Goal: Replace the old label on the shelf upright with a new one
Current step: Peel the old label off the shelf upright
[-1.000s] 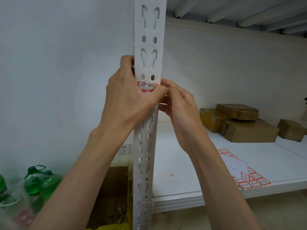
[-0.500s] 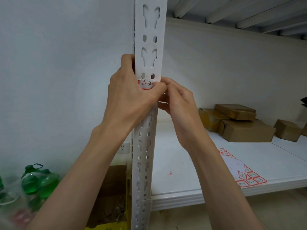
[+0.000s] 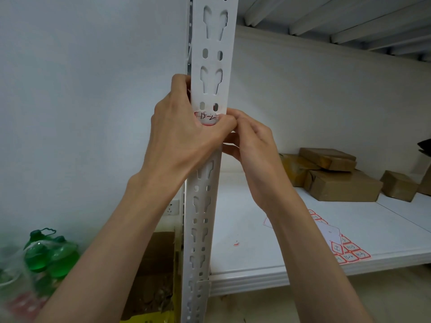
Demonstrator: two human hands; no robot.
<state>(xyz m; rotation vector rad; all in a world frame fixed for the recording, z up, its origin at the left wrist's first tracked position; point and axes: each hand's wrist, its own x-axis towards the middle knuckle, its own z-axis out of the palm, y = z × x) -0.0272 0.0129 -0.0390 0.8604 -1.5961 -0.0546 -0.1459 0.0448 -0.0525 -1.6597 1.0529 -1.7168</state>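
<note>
Upright [image 3: 211,43] matt white painted metal; label [image 3: 207,118] paper; boxes [image 3: 342,185] brown cardboard, taped.

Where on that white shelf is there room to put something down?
Bare shelf lies between the upright and the label sheet, and between that sheet and the brown boxes. The back right is crowded with boxes.

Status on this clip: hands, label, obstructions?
Left hand grips upright, thumb across label. Right hand pinches at label's right edge. Hands hide its lower part.
</note>
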